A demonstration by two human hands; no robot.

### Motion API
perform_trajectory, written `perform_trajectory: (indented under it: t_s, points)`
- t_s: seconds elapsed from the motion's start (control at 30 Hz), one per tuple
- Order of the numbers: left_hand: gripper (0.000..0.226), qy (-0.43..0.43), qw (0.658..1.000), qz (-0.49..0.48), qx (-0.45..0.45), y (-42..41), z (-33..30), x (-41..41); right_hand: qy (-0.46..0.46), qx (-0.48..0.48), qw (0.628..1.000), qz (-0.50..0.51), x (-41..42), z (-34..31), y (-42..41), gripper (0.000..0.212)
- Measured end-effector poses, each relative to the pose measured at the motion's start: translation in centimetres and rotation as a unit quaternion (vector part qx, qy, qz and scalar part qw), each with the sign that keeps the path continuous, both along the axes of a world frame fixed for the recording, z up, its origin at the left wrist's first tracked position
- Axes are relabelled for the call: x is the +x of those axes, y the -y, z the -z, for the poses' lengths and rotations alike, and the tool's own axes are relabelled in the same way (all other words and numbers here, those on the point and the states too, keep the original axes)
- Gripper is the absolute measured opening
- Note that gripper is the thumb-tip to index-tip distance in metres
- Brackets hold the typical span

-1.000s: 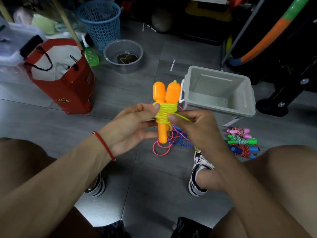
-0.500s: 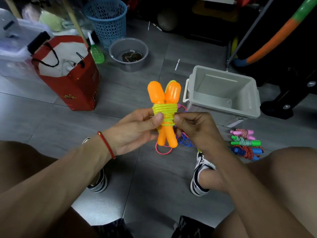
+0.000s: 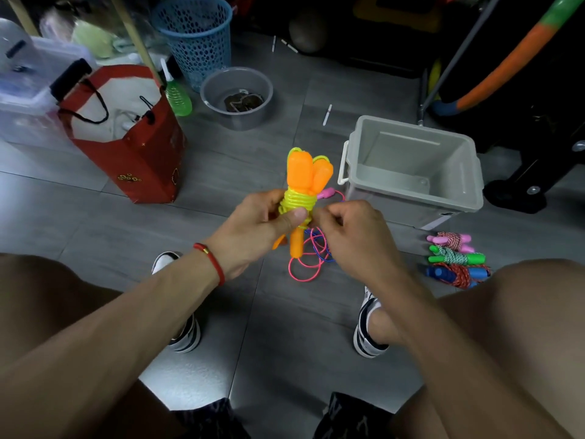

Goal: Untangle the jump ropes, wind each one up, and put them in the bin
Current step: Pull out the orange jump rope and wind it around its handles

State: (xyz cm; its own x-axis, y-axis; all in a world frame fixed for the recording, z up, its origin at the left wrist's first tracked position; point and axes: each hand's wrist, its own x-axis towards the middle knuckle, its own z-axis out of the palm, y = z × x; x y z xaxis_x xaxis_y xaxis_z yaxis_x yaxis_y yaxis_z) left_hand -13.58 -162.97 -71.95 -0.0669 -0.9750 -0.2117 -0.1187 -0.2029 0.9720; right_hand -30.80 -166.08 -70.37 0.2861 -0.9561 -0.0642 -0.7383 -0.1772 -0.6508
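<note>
The left hand (image 3: 262, 223) clamps the orange-handled rope (image 3: 304, 198), thumb pressed over the yellow coils so they cannot unwind, while the right hand (image 3: 351, 239) has its grip pinched at the cord's loose end, probably to tuck it. Below lie tangled pink and blue ropes (image 3: 308, 258) on the floor; three wound ropes (image 3: 456, 259) wait beside the grey bin (image 3: 411, 166).

My red paper bag (image 3: 133, 160) with black cord handles far left, green squeeze bottle (image 3: 178, 97) just behind it, blue mesh basket (image 3: 197, 33) beyond, grey round basin (image 3: 236, 98) centre, clear lidded tub (image 3: 28, 90) at my far left.
</note>
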Motion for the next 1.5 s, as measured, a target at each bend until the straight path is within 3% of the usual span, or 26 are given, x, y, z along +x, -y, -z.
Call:
perform_trajectory:
  t_s: [0.1,0.23,0.37,0.5,0.6,0.73,0.8,0.9,1.03,1.23,1.5]
  points:
    - [0.026,0.028,0.999,-0.039,-0.001,0.4,0.1,-0.7,0.018,0.0,0.999,-0.026,0.5,-0.2,-0.8,0.033]
    - [0.048,-0.107,0.988,-0.086,0.074,0.7,-0.6,-0.4,0.078,0.008,0.995,-0.054,0.0,-0.7,-0.2,0.028]
    - [0.07,-0.168,0.976,-0.055,0.13,0.4,-0.9,0.2,0.082,0.021,0.992,-0.091,-0.6,-0.9,0.2,0.033]
    - [0.068,-0.22,0.963,0.007,0.152,0.0,-1.0,-0.3,0.125,0.01,0.988,-0.092,-1.0,-0.2,0.4,0.032]
    - [0.068,-0.266,0.952,0.027,0.149,0.0,-1.5,0.1,0.258,0.107,0.955,-0.097,-1.8,-0.4,1.0,0.013]
    - [0.066,-0.314,0.932,0.083,0.16,-0.1,-1.8,0.7,0.327,0.181,0.919,-0.128,-2.7,-0.1,1.7,0.015]
    - [0.057,-0.32,0.931,0.065,0.162,-0.3,-1.5,0.4,0.312,0.186,0.919,-0.152,-2.4,0.2,1.6,0.013]
    - [0.045,-0.242,0.959,-0.007,0.145,-0.2,-1.4,-0.1,0.244,0.146,0.951,-0.121,-1.9,0.6,1.3,0.01]
    - [0.05,-0.154,0.976,-0.065,0.136,-0.1,-1.5,-0.3,0.067,0.0,0.996,-0.061,-1.6,1.1,0.7,0.018]
    - [0.041,-0.149,0.975,-0.114,0.118,0.3,-1.1,-0.8,0.056,-0.152,0.987,-0.005,-0.7,1.1,-0.7,0.019]
    - [0.072,-0.201,0.958,-0.151,0.135,0.6,-0.9,-1.0,0.022,-0.269,0.959,-0.081,0.4,1.0,-1.3,0.025]
